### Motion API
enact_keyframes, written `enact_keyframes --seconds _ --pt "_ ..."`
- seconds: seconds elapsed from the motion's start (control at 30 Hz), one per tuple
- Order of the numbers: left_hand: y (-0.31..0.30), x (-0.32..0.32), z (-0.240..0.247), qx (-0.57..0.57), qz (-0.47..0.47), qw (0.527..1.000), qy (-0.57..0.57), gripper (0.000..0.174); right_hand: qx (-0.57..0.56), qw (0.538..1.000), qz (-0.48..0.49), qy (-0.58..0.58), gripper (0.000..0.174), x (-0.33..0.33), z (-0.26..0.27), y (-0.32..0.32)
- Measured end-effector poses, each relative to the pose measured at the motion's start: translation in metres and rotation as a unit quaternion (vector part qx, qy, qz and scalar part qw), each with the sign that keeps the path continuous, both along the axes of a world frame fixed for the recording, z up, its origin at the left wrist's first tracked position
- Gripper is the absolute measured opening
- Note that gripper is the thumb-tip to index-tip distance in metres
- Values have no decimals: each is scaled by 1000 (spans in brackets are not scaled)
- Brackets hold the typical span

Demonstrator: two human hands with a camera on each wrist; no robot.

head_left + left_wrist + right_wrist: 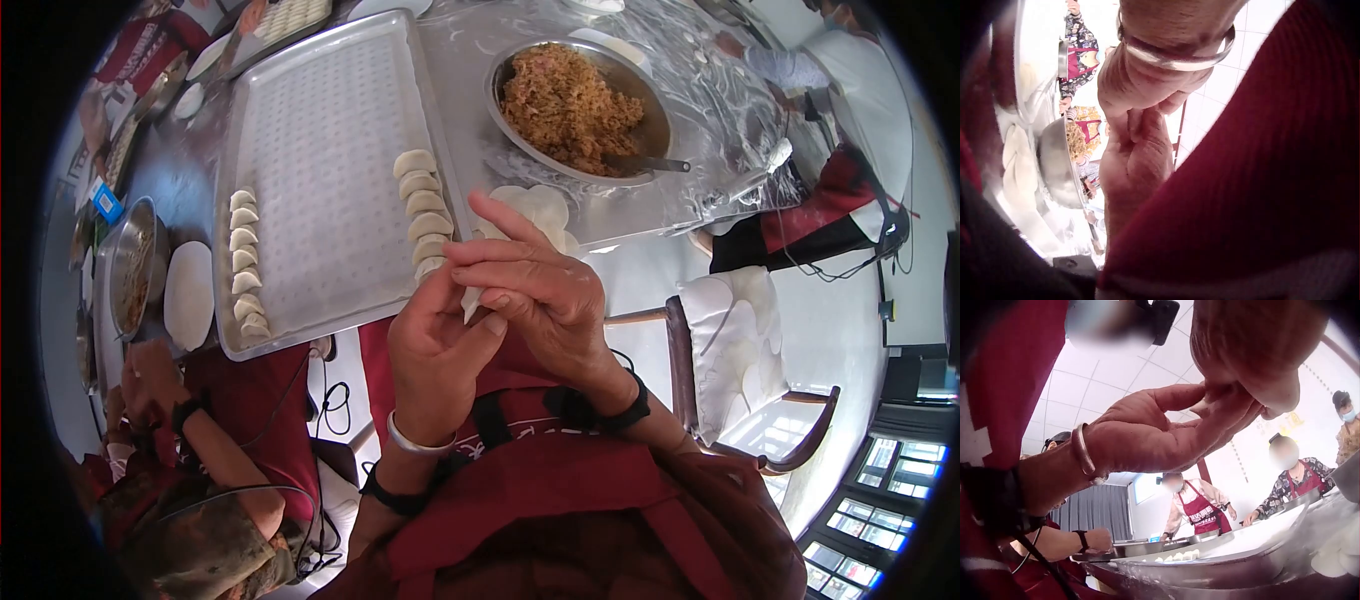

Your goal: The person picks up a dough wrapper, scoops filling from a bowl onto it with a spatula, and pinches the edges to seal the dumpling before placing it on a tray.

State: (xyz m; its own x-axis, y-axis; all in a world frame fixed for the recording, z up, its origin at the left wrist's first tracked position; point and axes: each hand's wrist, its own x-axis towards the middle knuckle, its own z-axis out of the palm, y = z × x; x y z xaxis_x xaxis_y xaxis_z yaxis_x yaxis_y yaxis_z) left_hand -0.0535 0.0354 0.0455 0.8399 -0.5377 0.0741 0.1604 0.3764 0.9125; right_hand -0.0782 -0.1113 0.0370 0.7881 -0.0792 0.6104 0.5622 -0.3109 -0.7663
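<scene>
Pinching a small pale dough piece (471, 303) between them, the left hand (440, 345) and right hand (560, 300) meet by the near right corner of the metal tray (330, 120). The left hand's thumb and fingers curl round the dough; the right hand's thumb bears in on it while its other fingers reach out more loosely. Most of the dough is hidden by the fingers, so I cannot tell its exact shape or whether its edge is sealed. Judging by the plump folded dumplings (427, 205) lined along the tray's right side, it should be light, soft and pliant, apt to tear if squeezed hard, and perhaps slippery where floury. The best hold would be light fingertip pressure along the rim, with the rounded belly cradled rather than pressed, since any filling could push through. The flat wrappers (540, 205) on the tabletop (640, 212), near the bowl (655, 125) of filling (570, 105), look floppier, best lifted by one edge.
</scene>
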Motion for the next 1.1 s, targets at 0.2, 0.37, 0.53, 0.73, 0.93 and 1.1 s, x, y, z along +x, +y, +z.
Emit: enact_keyframes --seconds 0.2,0.37,0.53,0.73,0.93,1.1 --pt "5 7 2 -213 -54 957 189 45 6 998 -70 11 33 4 8 11" --pt "5 9 -9 -211 -47 948 232 43 -87 995 -37 -8 41 11 -3 -2" --pt "7 15 -16 -187 -58 951 239 42 -76 996 -45 12 44 17 6 1" --pt "1 18 -16 -223 -68 943 238 43 -144 988 -50 11 50 22 -3 -12" --pt "-4 26 -10 -246 -85 939 223 47 -5 995 -91 35 44 23 9 -1" --pt "-4 28 -14 -294 -82 923 234 51 119 988 -89 50 33 17 2 3"
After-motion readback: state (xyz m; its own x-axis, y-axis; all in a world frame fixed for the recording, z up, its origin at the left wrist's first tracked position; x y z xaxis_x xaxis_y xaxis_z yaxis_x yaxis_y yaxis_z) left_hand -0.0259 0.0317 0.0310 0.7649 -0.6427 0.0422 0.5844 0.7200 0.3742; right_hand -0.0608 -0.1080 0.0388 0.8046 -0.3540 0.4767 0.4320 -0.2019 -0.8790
